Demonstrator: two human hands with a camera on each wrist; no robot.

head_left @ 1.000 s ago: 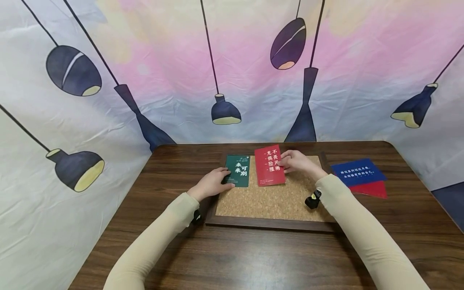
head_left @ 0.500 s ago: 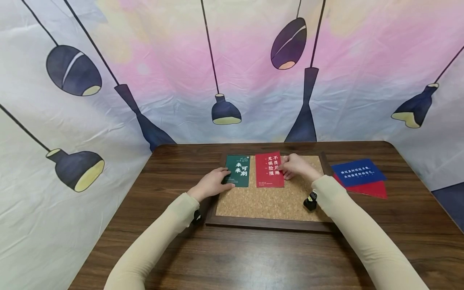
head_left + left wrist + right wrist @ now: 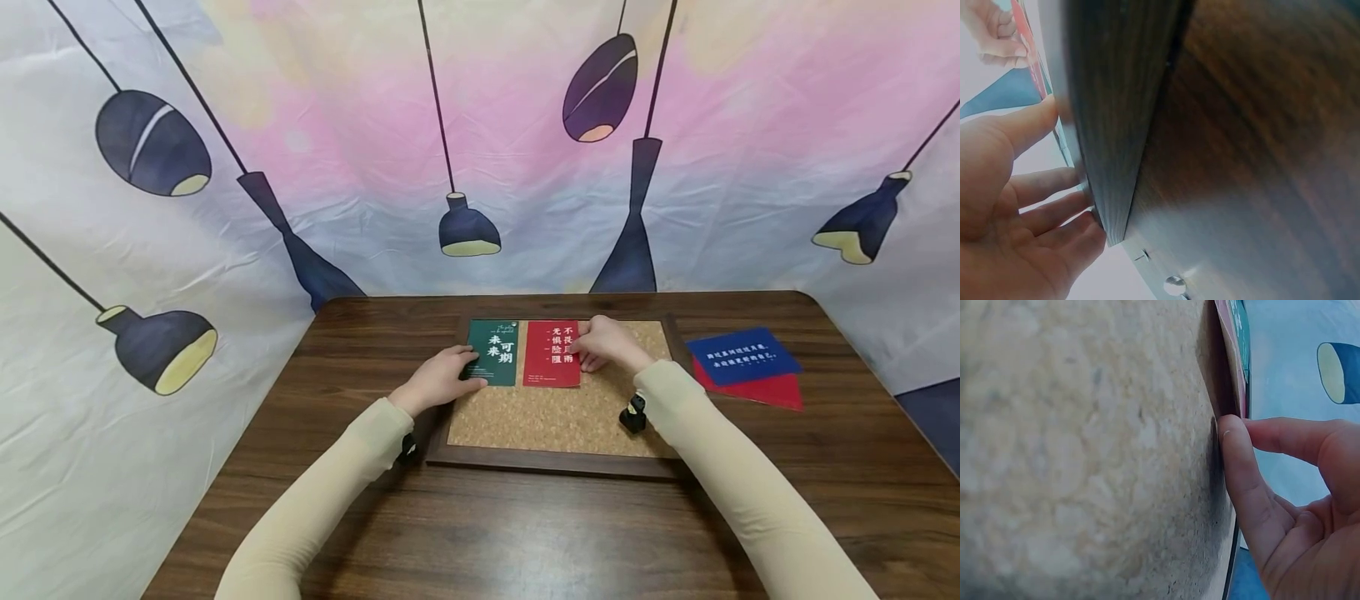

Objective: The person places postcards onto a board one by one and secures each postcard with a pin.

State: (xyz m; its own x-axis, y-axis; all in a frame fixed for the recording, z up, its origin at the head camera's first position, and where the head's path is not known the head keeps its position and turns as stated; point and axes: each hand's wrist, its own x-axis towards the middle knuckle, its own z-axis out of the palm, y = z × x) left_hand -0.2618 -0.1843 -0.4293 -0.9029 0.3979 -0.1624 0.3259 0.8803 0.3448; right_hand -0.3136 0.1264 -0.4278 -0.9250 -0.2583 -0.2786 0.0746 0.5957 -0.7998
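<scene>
A framed cork board (image 3: 517,421) lies on the wooden table. On its upper left is a green card (image 3: 483,367) with white characters. My left hand (image 3: 435,382) rests at that card's left edge and on the frame, its fingers extended; the left wrist view shows the fingertips against the frame's side. Just right of the green card, a red card (image 3: 547,367) with white characters is over the cork. Its right edge is pinched between thumb and finger of my right hand (image 3: 606,343). The right wrist view shows a shadowed gap under the red card's edge.
Beyond the board's right side, a blue card (image 3: 731,358) overlaps another red card (image 3: 772,392) on the table. In the left wrist view, a shiny round tack (image 3: 1175,285) sits near the frame's far corner. A lamp-printed cloth (image 3: 360,167) hangs behind the table.
The right hand has brought the red card down and slightly left, straightening it beside the green card and level with it. My left hand has stayed in place.
</scene>
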